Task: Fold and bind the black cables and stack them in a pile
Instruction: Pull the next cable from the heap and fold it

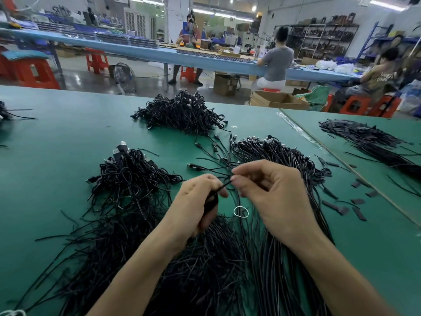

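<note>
My left hand (pixel 196 201) grips a folded black cable bundle (pixel 210 201) in its curled fingers, low over the green table (pixel 57 137). My right hand (pixel 271 190) pinches a thin black strand (pixel 224 185) that runs from that bundle, fingertips close to the left thumb. Loose straight black cables (pixel 268 258) lie under my forearms. A heap of bound cables (pixel 129 176) lies to the left, and a larger heap (pixel 182 112) sits farther back. More cables with plugs (pixel 271 149) fan out behind my right hand.
A white rubber band (pixel 240 211) lies on the table between my hands. Black sleeve pieces (pixel 355 201) are scattered at the right, by a taped seam (pixel 303 133). Another black pile (pixel 369 142) sits far right. People work at a blue bench (pixel 205 58) beyond the table.
</note>
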`<state>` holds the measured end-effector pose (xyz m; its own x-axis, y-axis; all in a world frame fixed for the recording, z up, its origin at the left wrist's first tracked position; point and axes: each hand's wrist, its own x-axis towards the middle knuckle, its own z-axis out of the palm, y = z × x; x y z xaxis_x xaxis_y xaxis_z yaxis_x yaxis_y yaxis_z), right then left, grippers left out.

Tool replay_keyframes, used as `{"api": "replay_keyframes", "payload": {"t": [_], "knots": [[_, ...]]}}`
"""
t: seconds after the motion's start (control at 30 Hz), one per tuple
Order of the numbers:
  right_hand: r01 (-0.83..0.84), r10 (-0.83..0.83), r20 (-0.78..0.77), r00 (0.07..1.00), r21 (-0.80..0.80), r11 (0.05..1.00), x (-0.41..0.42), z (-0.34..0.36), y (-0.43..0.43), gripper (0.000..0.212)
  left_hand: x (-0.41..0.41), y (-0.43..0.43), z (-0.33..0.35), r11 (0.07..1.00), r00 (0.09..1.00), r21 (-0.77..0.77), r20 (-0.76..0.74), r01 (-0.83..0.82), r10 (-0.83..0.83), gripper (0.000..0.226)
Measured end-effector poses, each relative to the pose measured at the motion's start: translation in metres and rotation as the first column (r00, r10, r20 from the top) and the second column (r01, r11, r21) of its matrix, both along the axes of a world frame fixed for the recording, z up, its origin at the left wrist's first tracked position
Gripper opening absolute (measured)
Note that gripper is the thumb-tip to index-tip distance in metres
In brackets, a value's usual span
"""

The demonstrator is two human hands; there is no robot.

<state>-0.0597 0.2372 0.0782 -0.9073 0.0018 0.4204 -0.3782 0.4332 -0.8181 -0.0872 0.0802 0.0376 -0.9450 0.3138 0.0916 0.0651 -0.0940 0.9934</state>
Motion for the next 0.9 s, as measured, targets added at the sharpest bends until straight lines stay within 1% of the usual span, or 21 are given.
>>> {"api": "replay_keyframes", "payload": {"t": [0.03,0.1,0.2,0.3,0.4,0.47,0.57,0.63,0.73,0.8,0.9], "knots": [[-0.043,0.042,-0.003,0.999,-0.03,0.999,-0.001,-0.001,-0.004,0.017,0.0,0.001,0.001,0.999,1.0,0.041,-0.004,0.022,-0.022,0.02],[-0.093,0.094,0.004,0.996,-0.017,0.995,-0.001,-0.003,-0.009,0.018,0.0,0.001,0.002,0.993,0.998,0.102,0.0,0.06,-0.06,0.026],[-0.095,0.093,0.03,0.995,0.065,0.993,0.003,-0.005,-0.009,0.016,0.001,-0.004,0.003,0.984,0.994,0.146,-0.046,0.103,-0.097,0.036],[-0.121,0.117,0.03,0.993,0.23,0.966,0.01,-0.001,-0.012,0.02,0.003,-0.003,0.007,0.991,0.997,0.131,-0.068,0.028,-0.019,0.039],[-0.125,0.125,0.023,0.992,0.354,0.927,0.013,0.005,-0.016,0.021,0.006,0.004,0.009,0.969,0.998,0.241,-0.031,-0.043,0.052,0.038],[-0.091,0.084,0.036,0.996,0.439,0.894,0.013,0.006,-0.017,0.02,0.007,0.007,0.009,0.957,0.995,0.279,-0.019,-0.084,0.093,0.049],[-0.041,0.008,0.062,0.998,0.549,0.835,0.015,0.003,-0.016,0.018,0.007,0.008,0.009,0.959,0.974,0.178,-0.006,-0.221,0.226,0.059],[-0.016,-0.021,0.061,0.998,0.55,0.835,0.017,0.0,-0.018,0.015,0.006,0.006,0.009,0.95,0.963,0.162,0.017,-0.268,0.268,0.064],[0.032,-0.054,0.032,0.998,0.487,0.873,0.018,-0.004,-0.023,0.014,0.005,0.005,0.01,0.938,0.96,0.205,0.063,-0.279,0.272,0.067],[0.069,-0.092,0.033,0.995,0.439,0.896,0.016,-0.006,-0.025,0.009,0.004,0.003,0.009,0.925,0.955,0.239,0.087,-0.296,0.283,0.068],[0.089,-0.105,0.015,0.994,0.419,0.904,0.017,-0.01,-0.026,0.006,0.001,0.0,0.009,0.895,0.947,0.308,0.121,-0.322,0.298,0.07]]}}
